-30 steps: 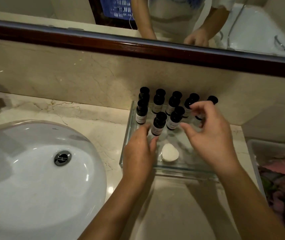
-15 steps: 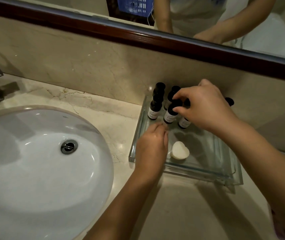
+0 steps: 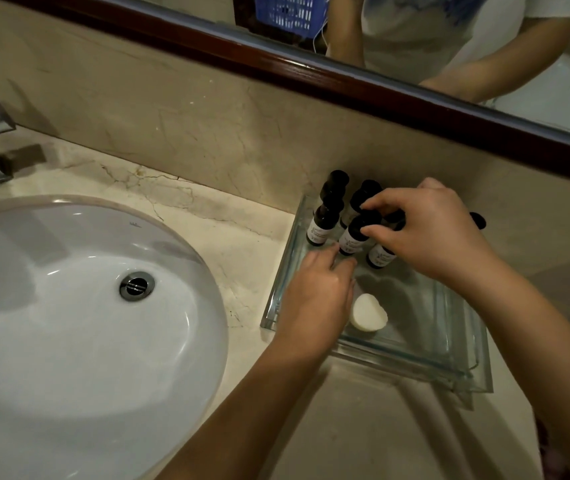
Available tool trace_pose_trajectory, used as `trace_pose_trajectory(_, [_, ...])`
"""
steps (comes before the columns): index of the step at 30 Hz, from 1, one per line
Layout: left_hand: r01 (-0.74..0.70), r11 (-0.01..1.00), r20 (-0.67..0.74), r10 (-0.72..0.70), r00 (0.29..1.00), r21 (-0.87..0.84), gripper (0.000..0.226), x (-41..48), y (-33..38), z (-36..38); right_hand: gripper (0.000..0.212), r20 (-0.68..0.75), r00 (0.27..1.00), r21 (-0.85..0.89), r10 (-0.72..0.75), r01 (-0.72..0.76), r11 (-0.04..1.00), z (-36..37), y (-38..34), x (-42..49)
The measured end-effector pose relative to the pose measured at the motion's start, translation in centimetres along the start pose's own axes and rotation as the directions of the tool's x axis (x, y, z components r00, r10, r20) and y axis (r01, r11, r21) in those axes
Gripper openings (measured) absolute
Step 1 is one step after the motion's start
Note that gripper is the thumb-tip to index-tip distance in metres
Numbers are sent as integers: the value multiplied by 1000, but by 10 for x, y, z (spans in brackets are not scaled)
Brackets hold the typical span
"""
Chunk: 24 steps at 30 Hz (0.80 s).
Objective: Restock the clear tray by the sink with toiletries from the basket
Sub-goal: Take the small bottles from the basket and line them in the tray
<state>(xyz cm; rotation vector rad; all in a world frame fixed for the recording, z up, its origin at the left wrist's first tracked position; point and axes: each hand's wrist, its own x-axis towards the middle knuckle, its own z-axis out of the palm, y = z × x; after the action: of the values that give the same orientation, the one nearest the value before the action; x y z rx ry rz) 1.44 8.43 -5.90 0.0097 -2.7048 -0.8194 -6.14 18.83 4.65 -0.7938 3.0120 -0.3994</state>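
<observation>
I see clear tray (image 3: 278,282) on desk (image 3: 242,251); sink (image 3: 69,306) left of tray. Dark bottles (image 3: 323,225) stand upright in far-left part of tray, close to wall. Right hand (image 3: 432,233) over far part of tray: grip narrow, thumb and forefinger pinch cap of front bottle (image 3: 352,239). Left hand (image 3: 314,296) inside tray, near-left part, fingers loose, tips touch foot of same bottle, grip holds nothing. White soap (image 3: 368,312) lies on tray floor, just beside left hand. Some bottles hidden behind right hand.

Dark bottles (image 3: 323,225) stand upright in the clear tray (image 3: 278,296) near white soap (image 3: 368,312).
</observation>
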Motion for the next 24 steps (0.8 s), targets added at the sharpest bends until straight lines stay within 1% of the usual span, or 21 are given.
trace_pose_trajectory(6, [26, 999, 2, -26, 1000, 22, 26, -3, 4, -1, 34, -14, 1000, 64, 20, -19, 998, 3, 2, 0])
trace_pose_trajectory(10, [43, 998, 7, -43, 999, 34, 26, -2, 5, -1, 36, -16, 1000, 61, 27, -26, 998, 7, 2, -1])
trace_pose_trajectory(13, [35, 999, 13, -36, 999, 37, 30, -2, 5, 0, 38, -27, 999, 70, 34, -32, 997, 11, 3, -2])
trace_pose_trajectory(17, [26, 999, 0, -26, 1000, 43, 28, -2, 4, 1, 39, -31, 998, 67, 47, -45, 997, 15, 8, -2])
trace_pose_trajectory(24, [26, 999, 6, -26, 1000, 37, 33, -2, 4, 1, 39, -24, 998, 89, 66, -64, 994, 17, 11, 1])
